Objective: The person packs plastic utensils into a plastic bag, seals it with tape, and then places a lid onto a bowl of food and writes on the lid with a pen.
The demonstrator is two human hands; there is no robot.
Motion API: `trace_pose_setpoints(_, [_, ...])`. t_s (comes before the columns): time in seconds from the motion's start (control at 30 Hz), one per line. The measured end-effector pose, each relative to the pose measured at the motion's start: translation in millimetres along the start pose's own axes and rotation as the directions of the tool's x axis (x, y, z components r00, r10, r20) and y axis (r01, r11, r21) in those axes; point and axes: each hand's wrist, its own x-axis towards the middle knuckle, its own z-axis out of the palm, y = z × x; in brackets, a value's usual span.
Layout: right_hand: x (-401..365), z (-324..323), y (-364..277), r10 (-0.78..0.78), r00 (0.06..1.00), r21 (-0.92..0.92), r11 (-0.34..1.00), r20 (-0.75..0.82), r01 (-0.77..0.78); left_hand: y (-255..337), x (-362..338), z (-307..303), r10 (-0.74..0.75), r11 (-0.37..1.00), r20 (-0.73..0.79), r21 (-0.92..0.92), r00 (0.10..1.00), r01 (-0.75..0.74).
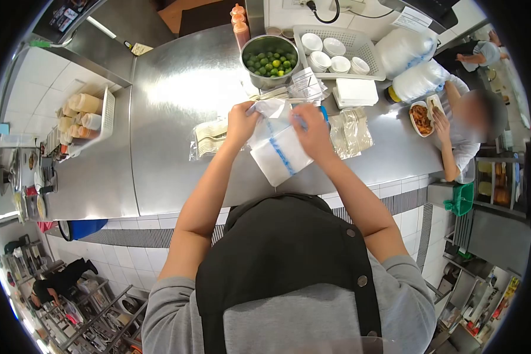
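A white plastic bag (280, 156) with a blue printed stripe hangs between my hands over the front of the steel counter. My left hand (242, 124) is closed on the bag's top left corner. On its other side, my right hand (312, 131) has curled fingers at the upper right edge of the bag; it is slightly blurred, and a bit of blue shows by the fingers. Wrapped plastic cutlery (209, 138) lies beside my left hand. Clear flat packets (351, 133) lie to the right of my right hand. Printed paper slips (307, 85) rest just behind the bag.
Behind stand a steel pot (269, 79) of green limes, orange-capped bottles (241, 29) and a basket (371, 56) with white bowls. White boxes (357, 92) sit at right. A co-worker (466, 118) holds an open food container (422, 120). A bottle basket (108, 115) is at left.
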Motion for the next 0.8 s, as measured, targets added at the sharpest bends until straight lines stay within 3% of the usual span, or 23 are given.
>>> trace_pose_setpoints(0.07, [-40.3,26.2,32.6,-0.116,0.911,-0.050,0.988,0.397,0.148,-10.8,8.5,1.3,0.062,0.998,-0.019,0.000,0.998,-0.062])
trace_pose_setpoints(0.17, [-81.2,48.1,25.0,-0.035,0.888,-0.334,0.919,0.459,0.209,3.2,12.0,-12.3,0.059,0.971,-0.144,-0.222,0.988,-0.090])
trace_pose_setpoints(0.23, [-88.7,57.6,31.3,0.047,0.863,-0.333,0.932,0.502,0.143,18.5,10.1,-28.8,-0.102,0.840,-0.239,-0.541,0.966,-0.046])
trace_pose_setpoints(0.33, [-83.9,54.7,26.7,0.089,0.878,-0.357,0.929,0.470,0.097,20.5,-0.8,-64.4,-0.244,0.747,-0.272,-0.665,0.931,0.002])
trace_pose_setpoints(0.37, [-77.3,58.5,35.2,0.165,0.877,-0.070,0.986,0.452,-0.150,14.6,-3.9,-72.2,-0.274,0.728,-0.274,-0.685,0.922,0.013])
trace_pose_setpoints(0.4, [-69.4,63.7,45.6,0.242,0.856,0.228,0.899,0.457,-0.375,9.4,-8.4,-77.0,-0.303,0.709,-0.274,-0.705,0.913,0.024])
trace_pose_setpoints(0.43, [-63.5,68.3,54.3,0.305,0.821,0.492,0.681,0.483,-0.543,3.0,-14.3,-79.2,-0.309,0.704,-0.273,-0.710,0.911,0.026])
trace_pose_setpoints(0.47, [-46.5,56.3,35.2,0.350,0.811,0.703,0.409,0.469,-0.582,-5.6,-21.5,-80.1,-0.313,0.699,-0.273,-0.715,0.910,0.026])
trace_pose_setpoints(0.57, [-11.9,46.9,1.8,0.413,0.765,0.804,0.116,0.495,-0.583,-26.7,-42.6,-77.0,-0.387,0.696,-0.260,-0.712,0.885,0.095])
trace_pose_setpoints(0.6, [0.2,46.9,-9.6,0.413,0.736,0.786,0.073,0.537,-0.614,-43.4,-49.0,-72.5,-0.388,0.699,-0.262,-0.709,0.884,0.097])
trace_pose_setpoints(0.7, [32.9,56.5,-24.6,0.412,0.764,0.576,0.502,0.497,-0.645,-51.2,-61.2,-76.8,-0.433,0.709,-0.362,-0.702,0.825,0.064])
trace_pose_setpoints(0.73, [43.0,59.7,-32.3,0.404,0.847,0.609,0.590,0.346,-0.530,-50.8,-61.7,-76.9,-0.457,0.708,-0.398,-0.704,0.795,0.053])
trace_pose_setpoints(0.8, [72.1,28.5,-87.7,0.203,0.940,0.663,0.668,0.275,-0.338,-65.9,-57.2,-93.3,-0.417,0.704,-0.430,-0.710,0.801,-0.014])
